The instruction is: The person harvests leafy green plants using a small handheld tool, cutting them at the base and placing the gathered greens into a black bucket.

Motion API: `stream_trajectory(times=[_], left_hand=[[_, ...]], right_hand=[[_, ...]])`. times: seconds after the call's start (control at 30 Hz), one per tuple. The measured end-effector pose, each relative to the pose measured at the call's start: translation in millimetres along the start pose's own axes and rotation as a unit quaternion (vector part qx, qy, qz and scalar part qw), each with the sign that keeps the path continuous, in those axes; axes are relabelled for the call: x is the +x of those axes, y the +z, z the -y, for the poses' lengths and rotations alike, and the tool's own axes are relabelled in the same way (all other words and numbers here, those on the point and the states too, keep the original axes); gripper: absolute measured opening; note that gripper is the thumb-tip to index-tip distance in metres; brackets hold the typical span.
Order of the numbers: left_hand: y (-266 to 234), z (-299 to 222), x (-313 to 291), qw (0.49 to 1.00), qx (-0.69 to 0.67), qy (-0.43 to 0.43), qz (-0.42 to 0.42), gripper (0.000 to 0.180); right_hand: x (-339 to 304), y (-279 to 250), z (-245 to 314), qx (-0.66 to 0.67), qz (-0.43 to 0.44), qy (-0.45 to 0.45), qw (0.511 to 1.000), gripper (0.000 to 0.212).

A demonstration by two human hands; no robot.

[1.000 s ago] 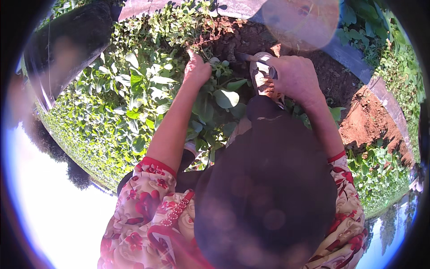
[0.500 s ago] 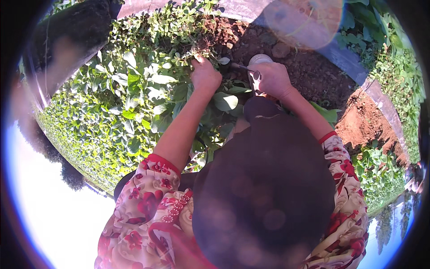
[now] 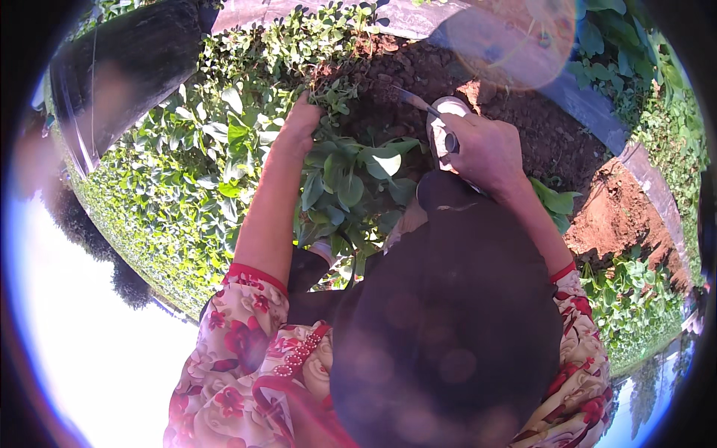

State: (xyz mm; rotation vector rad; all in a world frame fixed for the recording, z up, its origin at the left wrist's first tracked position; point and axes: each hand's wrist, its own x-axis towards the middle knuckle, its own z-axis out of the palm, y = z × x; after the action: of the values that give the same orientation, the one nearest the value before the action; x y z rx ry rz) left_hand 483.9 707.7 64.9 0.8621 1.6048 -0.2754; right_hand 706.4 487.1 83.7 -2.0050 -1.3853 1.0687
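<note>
My left hand (image 3: 302, 122) is closed at the edge of the low green growth, gripping a clump of small-leaved weeds (image 3: 337, 95) beside the bare soil. To its right, my right hand (image 3: 489, 151) is wrapped round the handle of a narrow-bladed hand tool (image 3: 420, 102). The metal blade points left over the dark soil (image 3: 396, 75), apart from my left hand. Between my forearms grows a broad-leaved plant (image 3: 351, 175). A pale shoe (image 3: 441, 112) stands on the soil just behind the tool, partly hidden by my right hand.
Dense leafy plants (image 3: 172, 187) spread along the left. Dark plastic sheeting (image 3: 127, 67) lies at the far left, and a greyish strip of it (image 3: 403, 19) runs along the far edge. Reddish soil (image 3: 620, 209) is heaped at the right. A dark cap brim (image 3: 448, 313) blocks the lower middle.
My left hand has moved left with the weed clump, away from the broad-leaved plant. My right hand has shifted right and slightly nearer, drawing the tool back so its blade shows.
</note>
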Motion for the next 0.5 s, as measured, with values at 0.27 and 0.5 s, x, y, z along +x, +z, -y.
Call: stream_trajectory(times=[0.27,0.5], left_hand=[[10,-4,-8,0.997,-0.048,-0.038,-0.053,0.042],[1,2,-4,0.992,-0.074,-0.072,-0.078,0.052]], right_hand=[[28,56,-9,0.104,-0.109,-0.027,0.988,0.026],[89,87,18,0.043,-0.038,-0.030,0.998,0.015]])
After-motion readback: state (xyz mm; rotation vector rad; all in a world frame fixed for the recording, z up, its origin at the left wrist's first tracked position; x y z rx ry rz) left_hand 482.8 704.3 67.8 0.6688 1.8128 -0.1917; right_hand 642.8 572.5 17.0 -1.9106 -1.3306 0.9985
